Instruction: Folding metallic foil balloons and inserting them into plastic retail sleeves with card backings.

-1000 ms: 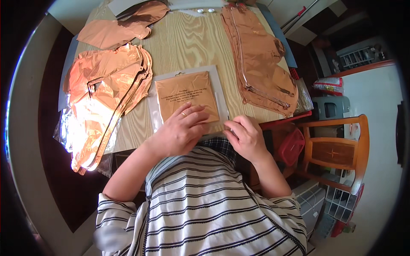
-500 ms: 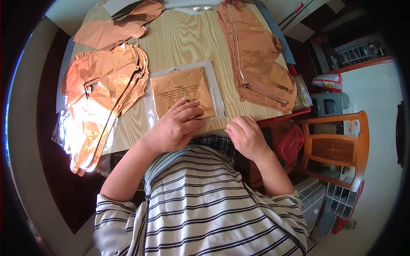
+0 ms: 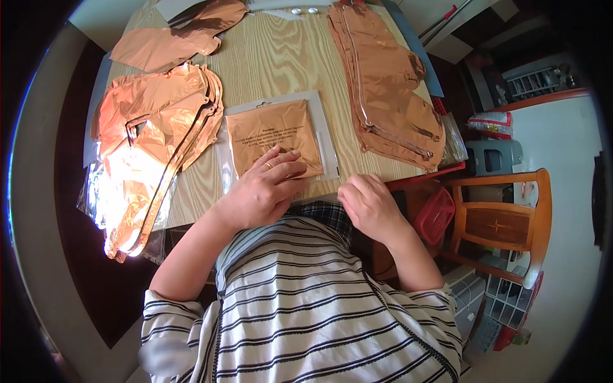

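A folded copper-coloured foil balloon in a clear plastic bag [image 3: 274,118] lies flat at the near edge of the table, with dark print and a hanging hole at its top. My left hand [image 3: 265,188] rests over its lower part, the ring finger wearing a band and the slightly bent fingers lying on the film. Close by on the right, at the table's edge, is my right hand [image 3: 369,203]. Its fingers are curled together, and whatever they may hold is hidden. It is apart from the bag.
Stacked flat copper foil balloons [image 3: 156,134] lie at left, glaring brightly and overhanging the edge. More flat foil balloons [image 3: 389,89] lie at right, and another foil piece [image 3: 159,48] at far left. A wooden chair [image 3: 501,223] and a red plastic basket [image 3: 434,216] stand right of the table.
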Demonstrator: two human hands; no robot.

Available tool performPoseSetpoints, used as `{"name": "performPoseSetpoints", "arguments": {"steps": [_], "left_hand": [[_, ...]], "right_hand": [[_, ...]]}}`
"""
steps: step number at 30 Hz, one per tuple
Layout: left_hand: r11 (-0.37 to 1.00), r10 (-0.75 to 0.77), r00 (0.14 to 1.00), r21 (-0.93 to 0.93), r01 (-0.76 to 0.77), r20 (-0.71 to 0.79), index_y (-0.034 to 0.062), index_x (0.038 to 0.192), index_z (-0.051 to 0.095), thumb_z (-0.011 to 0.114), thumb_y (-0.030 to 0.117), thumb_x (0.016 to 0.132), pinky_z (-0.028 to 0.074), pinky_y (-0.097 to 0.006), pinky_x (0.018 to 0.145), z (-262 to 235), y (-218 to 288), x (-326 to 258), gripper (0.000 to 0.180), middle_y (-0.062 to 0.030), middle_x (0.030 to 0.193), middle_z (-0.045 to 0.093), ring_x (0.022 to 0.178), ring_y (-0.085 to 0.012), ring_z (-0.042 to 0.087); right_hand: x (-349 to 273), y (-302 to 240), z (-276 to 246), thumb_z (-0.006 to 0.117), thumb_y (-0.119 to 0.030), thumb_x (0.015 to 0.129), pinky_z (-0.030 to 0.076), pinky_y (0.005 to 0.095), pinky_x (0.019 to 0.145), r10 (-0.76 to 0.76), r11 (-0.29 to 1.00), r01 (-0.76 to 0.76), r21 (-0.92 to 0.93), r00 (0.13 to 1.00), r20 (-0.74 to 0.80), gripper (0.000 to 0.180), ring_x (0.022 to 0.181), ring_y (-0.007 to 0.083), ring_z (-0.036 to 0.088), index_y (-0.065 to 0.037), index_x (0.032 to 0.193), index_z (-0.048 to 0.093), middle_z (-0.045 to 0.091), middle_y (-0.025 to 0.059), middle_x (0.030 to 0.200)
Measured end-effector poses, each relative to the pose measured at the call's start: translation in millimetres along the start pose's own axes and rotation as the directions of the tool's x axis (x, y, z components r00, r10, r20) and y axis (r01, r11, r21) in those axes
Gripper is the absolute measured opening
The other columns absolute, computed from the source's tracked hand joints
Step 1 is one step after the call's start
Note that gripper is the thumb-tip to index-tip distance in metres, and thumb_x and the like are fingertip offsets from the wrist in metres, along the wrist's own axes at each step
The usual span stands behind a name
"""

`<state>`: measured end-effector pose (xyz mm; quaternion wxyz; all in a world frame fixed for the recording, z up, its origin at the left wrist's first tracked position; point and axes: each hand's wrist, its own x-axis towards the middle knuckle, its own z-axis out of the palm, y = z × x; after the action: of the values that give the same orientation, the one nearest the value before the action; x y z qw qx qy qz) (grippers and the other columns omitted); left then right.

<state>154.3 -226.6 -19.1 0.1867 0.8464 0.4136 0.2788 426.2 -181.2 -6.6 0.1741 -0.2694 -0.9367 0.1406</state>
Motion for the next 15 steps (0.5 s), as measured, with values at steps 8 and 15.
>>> {"name": "performPoseSetpoints", "arguments": {"steps": [8,15], "left_hand": [[1.000,0.010,1.000,-0.005,-0.010,-0.007,0.0069,0.117,0.070,0.069,0.002,0.075,0.034,-0.057,0.118,0.0,-1.1,-0.3,0.042,-0.0142,0.129,0.061,0.133,-0.0369,0.053],[1.000,0.008,1.000,0.000,-0.008,0.003,0.0069,0.117,0.071,0.069,0.003,0.075,0.034,-0.057,0.118,0.8,-0.6,-1.4,0.042,-0.0145,0.130,0.061,0.133,-0.0370,0.053]], "right_hand": [[-7.7,-24.2,-12.6,0.075,-0.008,0.084,0.048,0.0391,0.075,0.040,0.960,-0.035,0.277,0.999,-0.011,0.016,0.081,0.0284,0.059,-0.008,0.091,0.060,0.057,0.0070,0.089],[4.3,-4.9,-4.4,0.076,-0.008,0.080,0.046,0.0404,0.079,0.037,0.998,-0.039,-0.039,0.998,-0.057,0.023,0.083,0.0283,0.059,-0.007,0.094,0.058,0.055,0.0080,0.089]]}}
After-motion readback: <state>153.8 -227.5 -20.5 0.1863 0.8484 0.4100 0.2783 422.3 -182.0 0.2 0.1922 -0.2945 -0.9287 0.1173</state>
